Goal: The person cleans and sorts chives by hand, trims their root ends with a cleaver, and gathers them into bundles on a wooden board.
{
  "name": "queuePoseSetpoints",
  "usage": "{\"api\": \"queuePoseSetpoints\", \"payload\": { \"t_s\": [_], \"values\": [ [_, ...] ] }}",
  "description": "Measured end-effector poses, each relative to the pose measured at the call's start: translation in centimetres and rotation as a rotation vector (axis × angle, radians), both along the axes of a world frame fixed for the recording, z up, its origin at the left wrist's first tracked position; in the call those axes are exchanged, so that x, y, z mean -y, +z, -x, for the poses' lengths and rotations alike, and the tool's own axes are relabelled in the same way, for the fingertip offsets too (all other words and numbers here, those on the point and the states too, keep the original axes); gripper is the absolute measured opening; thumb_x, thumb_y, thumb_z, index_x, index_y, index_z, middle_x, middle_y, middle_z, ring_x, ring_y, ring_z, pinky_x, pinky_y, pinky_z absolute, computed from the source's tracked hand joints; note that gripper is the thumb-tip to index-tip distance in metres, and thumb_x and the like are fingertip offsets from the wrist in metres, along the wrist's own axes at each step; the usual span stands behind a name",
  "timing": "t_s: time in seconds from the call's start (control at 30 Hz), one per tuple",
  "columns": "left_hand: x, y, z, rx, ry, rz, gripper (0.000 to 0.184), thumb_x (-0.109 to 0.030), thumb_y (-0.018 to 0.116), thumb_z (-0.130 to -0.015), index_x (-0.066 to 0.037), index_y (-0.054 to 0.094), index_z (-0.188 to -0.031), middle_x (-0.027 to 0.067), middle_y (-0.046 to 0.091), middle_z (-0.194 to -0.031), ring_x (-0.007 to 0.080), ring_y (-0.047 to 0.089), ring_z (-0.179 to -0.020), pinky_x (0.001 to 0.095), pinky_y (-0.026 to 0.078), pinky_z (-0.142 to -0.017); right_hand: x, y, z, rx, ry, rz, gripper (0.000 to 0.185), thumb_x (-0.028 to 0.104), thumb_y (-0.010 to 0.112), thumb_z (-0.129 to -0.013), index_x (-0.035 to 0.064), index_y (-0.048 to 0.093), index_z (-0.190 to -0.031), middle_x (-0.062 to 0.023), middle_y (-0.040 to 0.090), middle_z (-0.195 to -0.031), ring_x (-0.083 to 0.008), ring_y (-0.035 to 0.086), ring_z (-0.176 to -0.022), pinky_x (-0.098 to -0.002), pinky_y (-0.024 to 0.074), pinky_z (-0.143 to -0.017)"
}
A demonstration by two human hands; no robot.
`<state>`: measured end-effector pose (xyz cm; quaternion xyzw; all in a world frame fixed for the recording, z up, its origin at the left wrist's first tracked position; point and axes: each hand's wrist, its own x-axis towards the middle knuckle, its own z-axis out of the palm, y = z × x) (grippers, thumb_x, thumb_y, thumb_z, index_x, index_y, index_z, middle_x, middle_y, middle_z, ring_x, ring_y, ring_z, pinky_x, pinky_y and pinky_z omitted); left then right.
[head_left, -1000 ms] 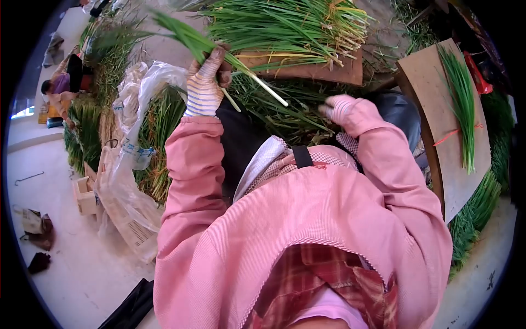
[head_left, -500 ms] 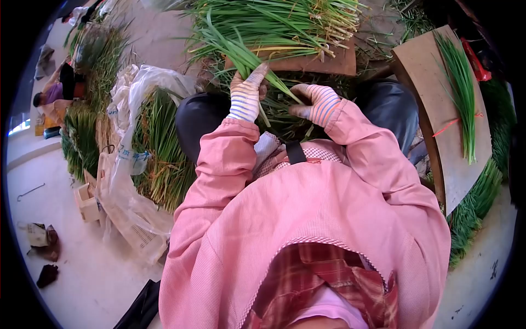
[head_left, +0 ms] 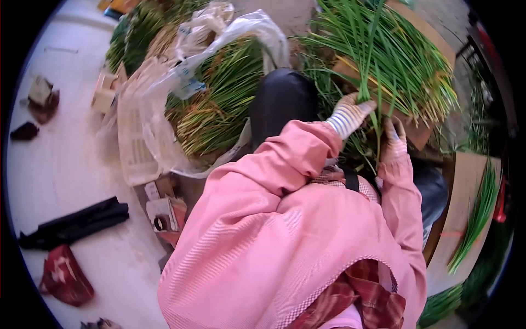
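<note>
My left hand, in a striped glove, is closed round a few long green stalks whose leaves point up and away. Just to its right, my right hand, also gloved, has its fingers raised beside a thin stalk; whether it grips that stalk is too small to tell. Behind both hands a large heap of green stalks lies on a brown board, with its pale and yellow ends toward the lower right.
At the left, a plastic-lined crate holds more greens. A board on the right bears a small bundle with a red tie. A black cloth and a red bag lie on the floor.
The view has swung, so the crate and heap appear further right. My left hand still holds stalks, now pointing more upright. My right hand has come from apart to close beside the left.
</note>
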<state>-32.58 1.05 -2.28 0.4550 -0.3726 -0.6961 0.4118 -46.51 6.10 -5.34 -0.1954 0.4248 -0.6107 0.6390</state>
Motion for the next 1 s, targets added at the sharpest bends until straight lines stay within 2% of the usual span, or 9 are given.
{"api": "queuePoseSetpoints", "payload": {
  "t_s": [0.2, 0.4, 0.53, 0.6, 0.63, 0.73, 0.77, 0.83, 1.0],
  "values": [
    [1.2, -0.9, -0.8, -0.038, 0.144, -0.239, 0.020, -0.025, 0.060, -0.077, -0.007, 0.054, -0.085, 0.0014, 0.052, -0.057, 0.0112, 0.046, -0.038, 0.0219, 0.034, -0.033, 0.3, 1.3, -0.9, -0.015, -0.149, 0.020, 0.015, 0.016, 0.057, -0.081, 0.0102, 0.051, -0.094, -0.0012, 0.055, -0.083, -0.0095, 0.051, -0.072, -0.0210, 0.0442, -0.062],
    [7.1, -1.0, -3.8, 0.142, 0.479, 0.145, 0.022, -0.025, 0.058, -0.078, -0.005, 0.054, -0.086, 0.0044, 0.056, -0.062, 0.0121, 0.048, -0.041, 0.0236, 0.037, -0.035, -0.8, 3.6, -1.3, -0.256, 0.059, 0.052, 0.011, 0.017, 0.054, -0.082, 0.0096, 0.052, -0.090, 0.0039, 0.049, -0.072, -0.0046, 0.042, -0.058, -0.0164, 0.0339, -0.053],
    [9.0, 5.8, -10.4, 0.466, 0.785, 0.479, 0.022, -0.025, 0.059, -0.077, -0.005, 0.055, -0.086, 0.0042, 0.056, -0.065, 0.0107, 0.052, -0.049, 0.0230, 0.042, -0.044, -2.6, -2.3, 4.8, -0.974, 0.628, 0.032, 0.021, 0.013, 0.058, -0.078, 0.0046, 0.051, -0.095, -0.0007, 0.054, -0.077, -0.0119, 0.049, -0.065, -0.0224, 0.0414, -0.061],
    [11.2, 4.6, -12.2, 0.200, 0.675, 0.651, 0.020, -0.025, 0.058, -0.077, -0.006, 0.055, -0.083, 0.0034, 0.056, -0.064, 0.0094, 0.052, -0.052, 0.0237, 0.042, -0.046, -2.6, -3.0, 8.4, -1.577, 1.118, -0.105, 0.044, 0.020, 0.064, -0.072, 0.0033, 0.049, -0.109, -0.0128, 0.058, -0.095, -0.0232, 0.054, -0.088, -0.0293, 0.0422, -0.077],
    [11.0, 4.4, -12.1, 0.310, 0.614, 0.687, 0.020, -0.022, 0.056, -0.079, -0.002, 0.056, -0.083, 0.0097, 0.060, -0.070, 0.0223, 0.053, -0.059, 0.0309, 0.042, -0.059, -2.2, -0.2, 7.5, -1.530, 0.999, -0.077, 0.045, 0.020, 0.063, -0.073, 0.0031, 0.047, -0.112, -0.0143, 0.057, -0.099, -0.0243, 0.053, -0.092, -0.0293, 0.0412, -0.080],
    [7.7, 4.8, -9.2, 0.198, 0.384, 0.421, 0.020, -0.022, 0.058, -0.077, -0.003, 0.056, -0.084, 0.0034, 0.058, -0.063, 0.0176, 0.053, -0.056, 0.0307, 0.042, -0.052, -0.2, 6.6, 4.0, -1.413, 0.583, 0.140, 0.047, 0.020, 0.056, -0.078, 0.0030, 0.041, -0.119, -0.0152, 0.053, -0.107, -0.0227, 0.050, -0.099, -0.0286, 0.0382, -0.084],
    [6.5, 4.8, -7.6, 0.099, 0.312, 0.322, 0.020, -0.025, 0.058, -0.078, -0.006, 0.055, -0.085, 0.0021, 0.055, -0.062, 0.0132, 0.050, -0.053, 0.0261, 0.039, -0.048, -0.3, 9.4, 1.3, -1.021, 0.463, 0.124, 0.045, 0.019, 0.054, -0.080, 0.0024, 0.040, -0.119, -0.0132, 0.052, -0.109, -0.0196, 0.050, -0.099, -0.0275, 0.0381, -0.084],
    [4.0, 4.2, -4.5, -0.052, 0.207, 0.155, 0.021, -0.028, 0.058, -0.078, -0.009, 0.054, -0.086, 0.0011, 0.052, -0.063, 0.0092, 0.048, -0.051, 0.0216, 0.037, -0.043, -0.6, 10.8, -0.5, -0.964, 0.460, 0.050, 0.046, 0.024, 0.054, -0.080, 0.0019, 0.041, -0.118, -0.0139, 0.054, -0.105, -0.0202, 0.051, -0.096, -0.0287, 0.0385, -0.083],
    [0.7, -1.0, 0.3, -0.229, 0.250, 0.029, 0.030, -0.035, 0.059, -0.077, -0.009, 0.051, -0.091, 0.0037, 0.054, -0.070, 0.0147, 0.053, -0.061, 0.0287, 0.044, -0.055, -0.5, 3.1, -1.2, -0.937, 0.381, 0.027, 0.023, 0.017, 0.053, -0.082, 0.0019, 0.054, -0.099, -0.0153, 0.059, -0.089, -0.0228, 0.055, -0.082, -0.0302, 0.0427, -0.073]
  ]
}}
